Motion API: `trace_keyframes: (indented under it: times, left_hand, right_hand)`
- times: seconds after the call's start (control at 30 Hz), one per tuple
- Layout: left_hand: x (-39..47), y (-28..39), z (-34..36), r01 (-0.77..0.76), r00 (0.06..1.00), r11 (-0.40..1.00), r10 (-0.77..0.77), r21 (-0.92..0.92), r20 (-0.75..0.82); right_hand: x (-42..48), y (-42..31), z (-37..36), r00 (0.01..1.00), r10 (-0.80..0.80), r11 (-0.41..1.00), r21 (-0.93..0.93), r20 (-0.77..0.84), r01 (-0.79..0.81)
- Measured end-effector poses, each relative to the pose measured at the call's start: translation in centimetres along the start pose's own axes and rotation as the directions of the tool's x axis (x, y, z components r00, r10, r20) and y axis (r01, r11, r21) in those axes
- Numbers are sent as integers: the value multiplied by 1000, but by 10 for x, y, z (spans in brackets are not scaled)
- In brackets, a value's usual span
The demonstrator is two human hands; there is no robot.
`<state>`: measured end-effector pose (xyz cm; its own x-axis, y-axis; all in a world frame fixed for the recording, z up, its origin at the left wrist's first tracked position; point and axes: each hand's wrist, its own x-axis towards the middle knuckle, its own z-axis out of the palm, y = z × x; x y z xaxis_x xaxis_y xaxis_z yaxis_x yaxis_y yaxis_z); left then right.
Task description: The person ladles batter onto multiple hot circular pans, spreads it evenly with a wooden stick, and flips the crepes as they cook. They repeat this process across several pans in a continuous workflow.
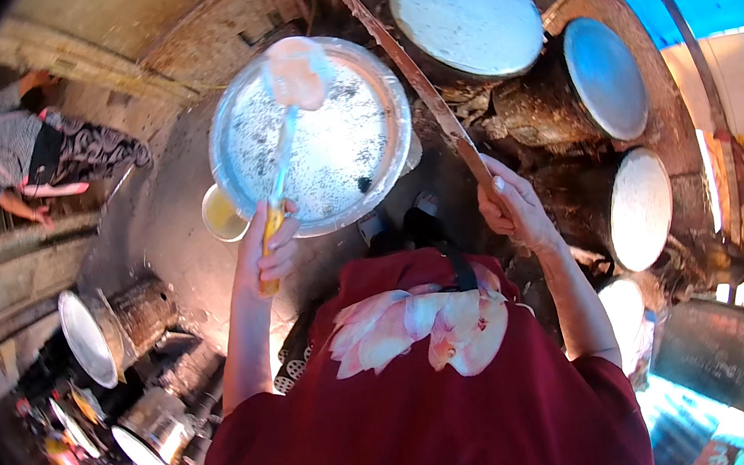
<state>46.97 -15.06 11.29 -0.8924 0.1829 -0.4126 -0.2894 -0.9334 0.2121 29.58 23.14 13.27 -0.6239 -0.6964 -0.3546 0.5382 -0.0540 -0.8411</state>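
Observation:
My left hand (pixel 274 246) grips the yellow handle of a long-handled ladle or turner (pixel 286 155). Its broad, pale head (pixel 298 75) is held over the far part of a large round metal pan (pixel 345 143), whose inside is speckled with dark spots. In my right hand (pixel 514 205) is a long, flat wooden paddle (pixel 418 79), worn and coated with pale residue. It slants up and away to the left, past the pan's right side. A small pail (pixel 224 212) with yellowish contents stands beside the pan's lower left rim.
Several round-topped drums or pots line the right, including a large pale-topped one (pixel 466 16) and a blue-grey one (pixel 607 78). At left, another person (pixel 17 147) bends by a low ledge. A white-topped drum (pixel 87 337) stands lower left. A dark box (pixel 724 354) is lower right.

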Motion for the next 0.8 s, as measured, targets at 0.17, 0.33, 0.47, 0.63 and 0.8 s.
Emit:
trace_keyframes:
  times: [0.17, 0.33, 0.47, 0.63, 0.8]
  left_hand:
    - [59, -17, -17, 125, 977, 984, -99, 128, -189]
    - [116, -52, 48, 269, 952, 963, -264, 15, -154]
    - [216, -100, 126, 424, 905, 902, -424, 84, -27]
    - [359, -189, 229, 332, 909, 573, -407, 749, -91]
    - [533, -300, 278, -409, 912, -479, -185, 777, 366]
  right_hand:
    - [-10, 8, -39, 991, 110, 962, 260, -82, -85]
    - [-26, 21, -130, 946, -118, 930, 301, -302, 212]
    - [-61, 0, -230, 797, -154, 896, 258, -584, 361]
    - [-115, -13, -345, 481, -129, 866, 138, -867, 481]
    - [-132, -10, -429, 469, -61, 901, 153, -881, 405]
